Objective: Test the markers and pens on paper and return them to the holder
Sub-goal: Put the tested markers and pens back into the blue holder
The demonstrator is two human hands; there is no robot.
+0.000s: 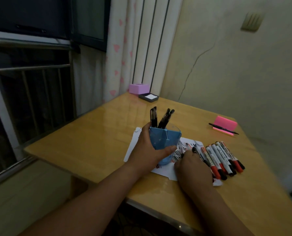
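Left hand [147, 147] grips blue holder [165, 142] holding 4 black pens [160, 118]; right hand [193, 165] pinches marker [200, 155].

The premises were a domestic room, most likely a bedroom or study corner in a home. A small glossy wooden surface [94, 142] stood in the corner against a cream plaster wall [244, 74] with a visible crack [193, 65]. A white curtain printed with pink hearts [118, 53] hung beside a dark sliding window [39, 16] fitted with a metal railing [29, 86]. A pink tissue box [139, 88] and a pink sticky-note pad [225, 124] were household items. Lighting was dim.
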